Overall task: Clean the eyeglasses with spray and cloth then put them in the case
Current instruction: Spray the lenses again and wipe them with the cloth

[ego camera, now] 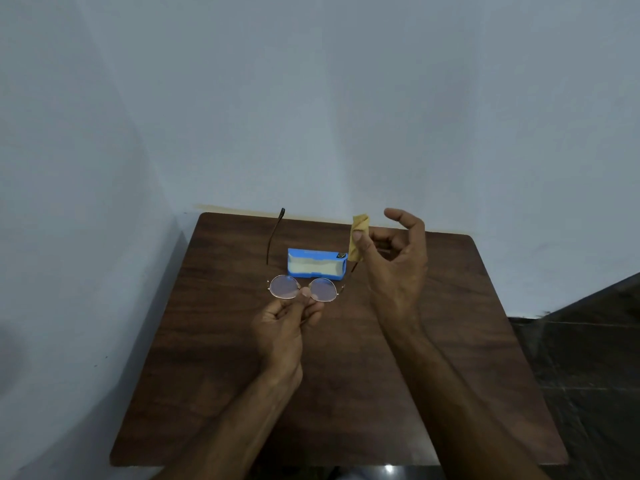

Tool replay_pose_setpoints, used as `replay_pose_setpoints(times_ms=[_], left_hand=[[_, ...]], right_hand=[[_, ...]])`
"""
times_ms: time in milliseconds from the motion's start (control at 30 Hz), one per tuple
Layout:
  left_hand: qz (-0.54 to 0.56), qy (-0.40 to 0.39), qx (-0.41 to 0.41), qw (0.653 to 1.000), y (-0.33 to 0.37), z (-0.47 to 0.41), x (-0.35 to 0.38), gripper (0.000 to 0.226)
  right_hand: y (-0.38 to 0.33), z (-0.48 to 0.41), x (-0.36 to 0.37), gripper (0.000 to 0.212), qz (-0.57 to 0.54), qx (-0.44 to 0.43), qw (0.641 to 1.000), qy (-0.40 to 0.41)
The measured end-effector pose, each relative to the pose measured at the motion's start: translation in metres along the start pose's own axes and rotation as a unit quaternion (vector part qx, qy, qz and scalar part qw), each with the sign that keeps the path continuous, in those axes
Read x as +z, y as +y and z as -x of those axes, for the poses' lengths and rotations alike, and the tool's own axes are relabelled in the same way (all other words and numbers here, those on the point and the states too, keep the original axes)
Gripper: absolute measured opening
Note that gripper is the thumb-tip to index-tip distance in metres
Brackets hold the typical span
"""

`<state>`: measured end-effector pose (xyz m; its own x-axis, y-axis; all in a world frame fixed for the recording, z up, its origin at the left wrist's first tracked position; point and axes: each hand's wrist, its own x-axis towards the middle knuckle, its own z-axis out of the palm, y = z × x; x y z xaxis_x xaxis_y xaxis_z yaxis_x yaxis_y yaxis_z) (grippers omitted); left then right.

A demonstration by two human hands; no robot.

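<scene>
Both forearms enter from the near edge of the frame and extend over a dark wood-grain table, which sits in a corner formed by pale walls.

Left hand: raised above the table surface, fingers curled inward. Thumb and forefinger are pinched on the bridge of the eyeglasses, between the two lenses. The hand is closed on the frame at that point only.

Eyeglasses: round lenses in a thin metal rim, held in the air with the lenses facing the camera. Both temples are unfolded and point away from the person. The left temple runs up and back, and its dark tip shows against the far edge of the table. The right temple runs toward the right hand and passes behind the cloth.

Right hand: raised higher and to the right of the eyeglasses, apart from the left hand. The thumb presses a small yellow cleaning cloth against the fingers; the forefinger is lifted and bent clear of the cloth. The cloth hangs folded from this grip, and its lower end meets the right temple. Whether cloth and temple touch cannot be determined.

Beyond the eyeglasses, a blue eyeglass case rests on the table. It is open, with its pale lining facing the camera. The case is empty of the eyeglasses.
</scene>
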<state>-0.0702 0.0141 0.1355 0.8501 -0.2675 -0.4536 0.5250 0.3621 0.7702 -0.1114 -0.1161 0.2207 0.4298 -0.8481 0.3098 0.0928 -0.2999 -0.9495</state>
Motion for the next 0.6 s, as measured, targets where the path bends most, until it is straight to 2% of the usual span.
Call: replay_pose_setpoints(times_ms=[167, 600], left_hand=[[0.006, -0.001, 0.006, 1.000, 0.004, -0.001, 0.000, 0.011], [0.004, -0.015, 0.007, 1.000, 0.008, 0.002, 0.006, 0.015]], right_hand=[[0.019, 0.025, -0.003, 0.053, -0.025, 0.017, 0.999, -0.013], [0.051, 0.062, -0.005, 0.062, -0.018, 0.067, 0.997, -0.031]])
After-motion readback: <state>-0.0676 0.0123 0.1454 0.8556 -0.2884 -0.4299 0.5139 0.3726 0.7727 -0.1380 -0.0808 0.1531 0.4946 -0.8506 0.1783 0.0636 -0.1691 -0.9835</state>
